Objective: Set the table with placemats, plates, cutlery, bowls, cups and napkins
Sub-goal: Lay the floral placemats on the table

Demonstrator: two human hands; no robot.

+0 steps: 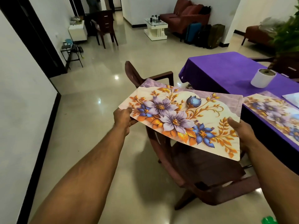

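Both hands, left hand [123,118] & right hand [241,130], pinch the floral placemat [181,117] by its short ends, held in air over the brown chair [194,168], left of the purple table [229,73] w/ another placemat [273,112] already laid, so it could sag, slip, or snag the armrest.

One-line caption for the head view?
Both hands hold a floral placemat over a chair, beside the purple table.
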